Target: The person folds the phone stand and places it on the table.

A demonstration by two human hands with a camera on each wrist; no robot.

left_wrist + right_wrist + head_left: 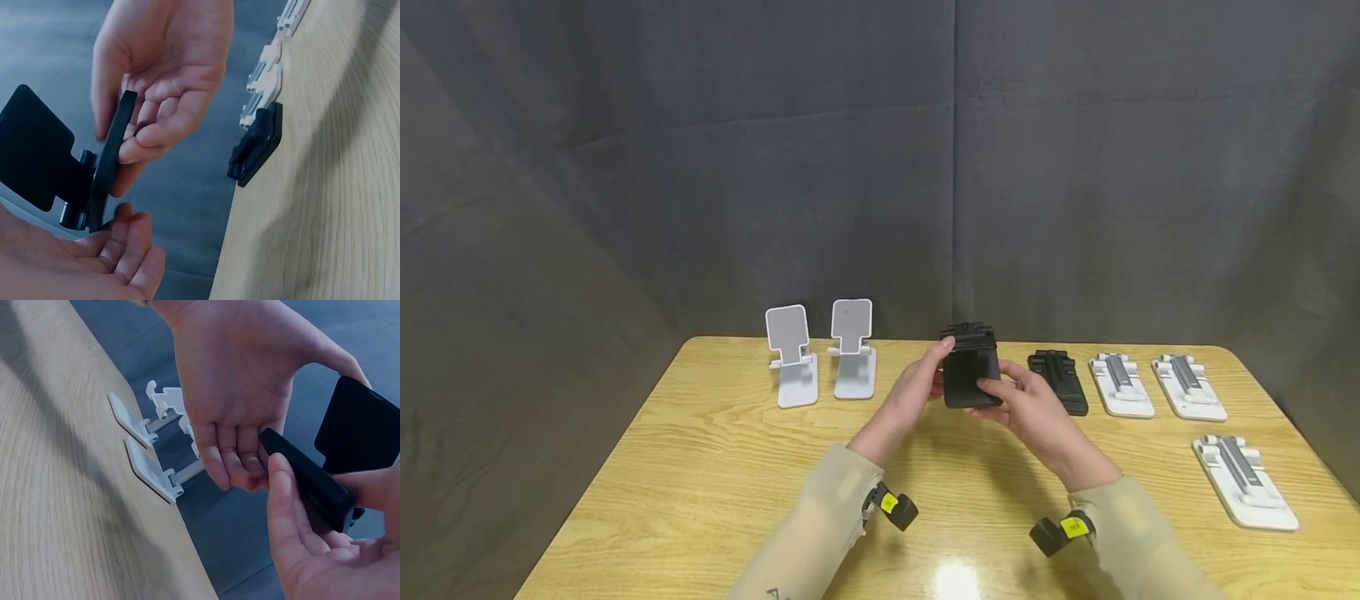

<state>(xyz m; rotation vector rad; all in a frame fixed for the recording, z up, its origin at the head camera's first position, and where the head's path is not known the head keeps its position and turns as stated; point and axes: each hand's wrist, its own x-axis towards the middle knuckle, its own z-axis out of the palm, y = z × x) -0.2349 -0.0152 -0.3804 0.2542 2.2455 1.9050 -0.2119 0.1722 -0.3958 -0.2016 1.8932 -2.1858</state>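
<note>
Above the table's far middle, both hands hold a black phone stand [972,379]. Its plate [37,150] is swung out from its thick base [112,162], as the left wrist view shows. My left hand [917,383] has its thumb by the stand's upper left edge, with fingers partly hidden behind. In the right wrist view, this left hand [237,387] has its thumb at the plate and its fingertips at the base. My right hand [1030,408] pinches the lower right part of the base, thumb on the near face and fingers beneath.
Two unfolded white phone stands [797,383] [855,379] stand at the back left. To the right lie a folded black stand [1060,383] and three folded white stands [1122,387] [1189,390] [1247,487]. A dark curtain [850,167] hangs behind the wooden table [715,467].
</note>
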